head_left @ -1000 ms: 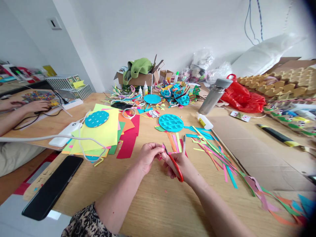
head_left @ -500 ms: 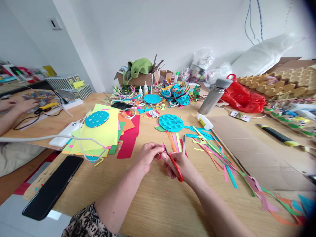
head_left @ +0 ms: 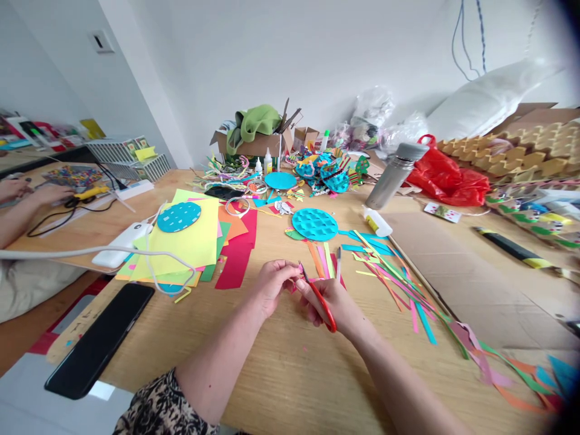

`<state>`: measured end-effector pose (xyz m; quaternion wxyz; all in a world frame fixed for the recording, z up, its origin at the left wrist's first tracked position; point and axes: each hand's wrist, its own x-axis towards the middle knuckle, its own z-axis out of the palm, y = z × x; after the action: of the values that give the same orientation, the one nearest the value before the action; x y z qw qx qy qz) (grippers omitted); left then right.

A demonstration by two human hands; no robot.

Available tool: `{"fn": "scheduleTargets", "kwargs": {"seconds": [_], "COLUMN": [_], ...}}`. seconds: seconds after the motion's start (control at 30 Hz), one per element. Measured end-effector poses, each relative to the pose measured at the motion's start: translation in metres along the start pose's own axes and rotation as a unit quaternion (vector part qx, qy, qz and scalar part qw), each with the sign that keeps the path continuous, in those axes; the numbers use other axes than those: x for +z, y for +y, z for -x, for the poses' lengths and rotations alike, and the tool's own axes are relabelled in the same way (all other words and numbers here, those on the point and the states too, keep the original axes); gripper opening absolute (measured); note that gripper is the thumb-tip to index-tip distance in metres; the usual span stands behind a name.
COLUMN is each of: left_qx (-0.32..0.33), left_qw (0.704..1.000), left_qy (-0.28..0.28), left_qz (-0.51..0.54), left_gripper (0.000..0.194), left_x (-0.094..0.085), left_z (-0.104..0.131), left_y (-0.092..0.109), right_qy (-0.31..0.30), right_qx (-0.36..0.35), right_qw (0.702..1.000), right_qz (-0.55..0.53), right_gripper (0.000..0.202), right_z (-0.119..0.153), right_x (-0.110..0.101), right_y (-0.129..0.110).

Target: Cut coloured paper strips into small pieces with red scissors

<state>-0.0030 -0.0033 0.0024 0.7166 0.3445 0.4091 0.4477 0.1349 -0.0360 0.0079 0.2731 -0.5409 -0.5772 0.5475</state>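
My right hand [head_left: 328, 300] is closed around red-handled scissors [head_left: 322, 300], their blades pointing up and left toward my other hand. My left hand [head_left: 276, 284] pinches a small bit of pink paper [head_left: 299, 268] at the scissor tips; most of it is hidden by the fingers. Just beyond my hands lie several coloured paper strips [head_left: 321, 260] and a pen [head_left: 339, 264]. Farther back is a blue textured paper disc [head_left: 314, 224]. To the left, another blue oval with pale flecks [head_left: 179, 217] rests on yellow paper [head_left: 203, 241].
A black phone [head_left: 100, 338] lies front left, near a white power strip [head_left: 118, 244]. Right of my hands are loose strips [head_left: 399, 278], a glue bottle [head_left: 377, 222], a steel flask [head_left: 394, 178] and cardboard [head_left: 475, 272]. Another person's hands [head_left: 49, 196] are at far left.
The view has shifted very slightly. Both hands, the scissors and the pink paper keep nearly the same position.
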Motion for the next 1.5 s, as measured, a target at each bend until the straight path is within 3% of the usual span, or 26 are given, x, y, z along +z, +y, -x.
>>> {"fn": "scheduleTargets", "kwargs": {"seconds": [0.17,0.5,0.7,1.5], "left_qx": [0.005,0.003,0.018,0.021], "left_qw": [1.0,1.0,1.0,0.999], "left_qy": [-0.022,0.007,-0.01,-0.002], "left_qz": [-0.014,0.003,0.011,0.029], "left_gripper": [0.015,0.018,0.018,0.017], "left_x": [-0.0004,0.0004,0.0004,0.0018], "left_z": [-0.0003,-0.0009,0.0006,0.0007], "left_y": [-0.0029,-0.0005,-0.0002,-0.0038], "right_qy": [0.006,0.01,0.005,0.031], "right_qx": [-0.005,-0.021,-0.043,-0.032], "right_qw": [1.0,1.0,0.999,0.999], "right_qz": [-0.002,0.0,-0.004,0.01], "right_gripper": [0.054,0.054,0.053,0.05], "right_z": [-0.0024,-0.0023,-0.0006,-0.0037], "right_x": [0.001,0.0009,-0.0008,0.0017], "right_y": [0.0045,0.0062,0.0038,0.0086]}}
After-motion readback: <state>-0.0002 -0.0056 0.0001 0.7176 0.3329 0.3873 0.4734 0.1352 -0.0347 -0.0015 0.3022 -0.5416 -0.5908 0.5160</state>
